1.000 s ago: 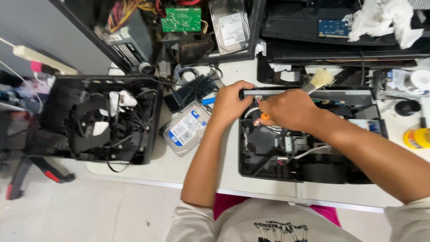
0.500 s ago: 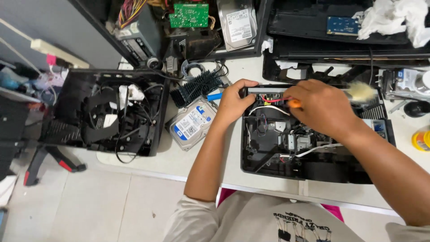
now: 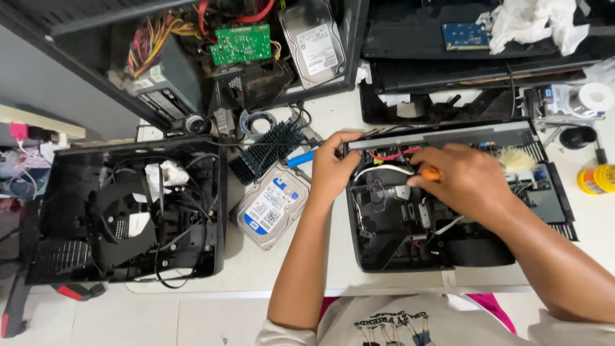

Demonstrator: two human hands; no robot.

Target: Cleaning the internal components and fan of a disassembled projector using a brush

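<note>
Orange-handled brush [image 3: 430,173] — gripped in the right hand [image 3: 467,182] — has swung from the case's right edge into its middle, bristles [image 3: 514,159] trailing right. The left hand [image 3: 333,170] still clamps the open black case [image 3: 384,247] at its left wall — dusting has moved inward.

Orange tool handle [image 3: 432,173]; black casing [image 3: 391,240]; green circuit board [image 3: 241,43].

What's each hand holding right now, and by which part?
The right hand holds a tool by its orange handle; the tip is hidden. The left hand grips the open black device at its upper left edge.
</note>
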